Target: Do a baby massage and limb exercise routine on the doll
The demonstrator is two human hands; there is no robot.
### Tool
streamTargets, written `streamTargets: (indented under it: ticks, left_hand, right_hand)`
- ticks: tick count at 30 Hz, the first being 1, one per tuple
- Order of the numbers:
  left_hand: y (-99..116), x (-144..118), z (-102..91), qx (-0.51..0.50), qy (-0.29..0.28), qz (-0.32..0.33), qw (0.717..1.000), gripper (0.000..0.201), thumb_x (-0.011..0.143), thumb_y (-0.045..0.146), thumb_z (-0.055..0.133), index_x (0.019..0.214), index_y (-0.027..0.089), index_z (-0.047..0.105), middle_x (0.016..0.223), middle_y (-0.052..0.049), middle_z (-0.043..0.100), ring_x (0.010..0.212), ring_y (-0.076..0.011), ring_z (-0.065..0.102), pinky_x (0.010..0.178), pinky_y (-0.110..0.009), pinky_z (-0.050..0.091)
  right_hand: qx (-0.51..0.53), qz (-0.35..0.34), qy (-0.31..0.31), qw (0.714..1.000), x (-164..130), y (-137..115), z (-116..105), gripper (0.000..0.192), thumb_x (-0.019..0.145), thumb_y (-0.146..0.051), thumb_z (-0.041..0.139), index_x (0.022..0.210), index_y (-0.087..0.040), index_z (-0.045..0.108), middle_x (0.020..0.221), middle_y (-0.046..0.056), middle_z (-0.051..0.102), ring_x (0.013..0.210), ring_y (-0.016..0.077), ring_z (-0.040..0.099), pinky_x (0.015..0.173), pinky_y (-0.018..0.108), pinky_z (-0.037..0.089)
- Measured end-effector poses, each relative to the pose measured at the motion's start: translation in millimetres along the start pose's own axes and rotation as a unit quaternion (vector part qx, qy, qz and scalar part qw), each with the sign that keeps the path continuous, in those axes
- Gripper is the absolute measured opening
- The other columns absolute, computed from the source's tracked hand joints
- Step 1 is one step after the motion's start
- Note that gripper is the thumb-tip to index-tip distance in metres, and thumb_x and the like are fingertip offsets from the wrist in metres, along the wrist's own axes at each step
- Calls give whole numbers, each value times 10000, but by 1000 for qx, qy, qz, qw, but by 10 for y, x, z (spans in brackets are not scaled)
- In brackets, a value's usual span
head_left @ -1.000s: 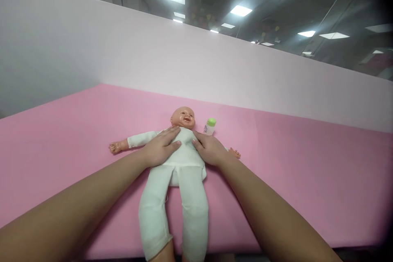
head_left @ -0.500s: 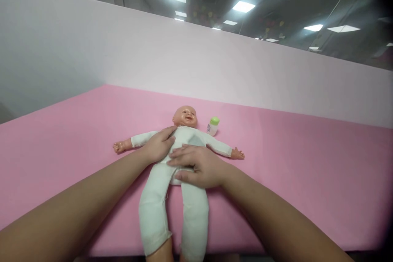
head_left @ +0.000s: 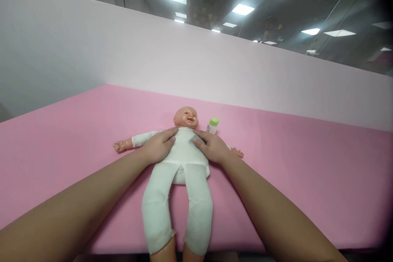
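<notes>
Plastic-headed baby doll in a white cloth body suit (head_left: 184, 159), flat on its back on the pink-covered desk (head_left: 76, 131); long axis running away from the viewer, head at the far end, legs stretching to the near edge, arms spread out to either side. Left hand (head_left: 159, 147) laid open and palm down on the doll's left-of-picture chest and shoulder, fingers extended toward the neck, gripping nothing, only pressing on cloth. Right hand (head_left: 213, 147) likewise flat and spread on the opposite side of the chest, fingertips near the collar, nothing closed in it. Both equally near, one on each side of the midline, touching the torso; a narrow strip of white fabric bare between them. Small white bottle with a green cap (head_left: 212, 125) upright just beside the doll's head, beyond the right hand, untouched. Pale pink partition wall (head_left: 215, 73) behind.
</notes>
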State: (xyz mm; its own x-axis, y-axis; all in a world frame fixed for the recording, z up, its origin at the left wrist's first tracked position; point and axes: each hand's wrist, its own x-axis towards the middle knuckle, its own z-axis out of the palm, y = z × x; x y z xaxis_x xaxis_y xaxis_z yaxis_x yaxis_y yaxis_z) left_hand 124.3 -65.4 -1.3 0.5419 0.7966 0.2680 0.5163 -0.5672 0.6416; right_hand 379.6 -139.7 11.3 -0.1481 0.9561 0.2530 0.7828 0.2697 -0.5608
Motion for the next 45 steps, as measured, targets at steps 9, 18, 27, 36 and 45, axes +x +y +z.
streamTargets:
  ticks: [9,18,27,36,45]
  left_hand:
    - [525,-379,-80,-94,-74,169,978,209,913,295,593,792,242,755,864,-28,791,1006,-261,749,1015,-417,563]
    - [358,-218,42,2,-67,138,988,526,1014,491,513,1478,266,612,1561,-52,576,1480,-288,475,1247,-454,359]
    - [37,-18,37,45,-14,15,999,812,998,659,447,1621,139,419,1687,-129,393,1579,-317,316,1303,-487,231]
    - [52,-27,31,15,17,21,1000,674,1037,506,403,1584,118,473,1650,-132,456,1536,-283,408,1292,-451,287]
    - [46,-7,49,10,20,14,1000,617,1026,425,397,1558,136,512,1633,-121,482,1523,-284,430,1290,-462,294]
  right_hand:
    - [6,12,1,1000,26,-66,16,463,1076,-527,494,1493,-351,594,1425,11,683,1275,271,652,1070,433,507]
    - [-17,-3,6,1000,56,-30,127,459,1093,-494,451,1502,-337,589,1535,4,594,1422,253,547,1183,438,431]
    - [-16,-27,44,999,16,-54,89,429,1054,-448,529,1442,-314,654,1503,16,620,1409,255,566,1197,453,438]
    - [141,-278,-56,949,-322,-639,141,259,979,-345,620,1175,-285,778,1174,27,793,1150,241,730,1043,395,568]
    - [-21,-170,-32,985,-49,-293,158,466,1039,-471,590,1472,-300,625,1597,57,520,1545,279,382,1288,540,261]
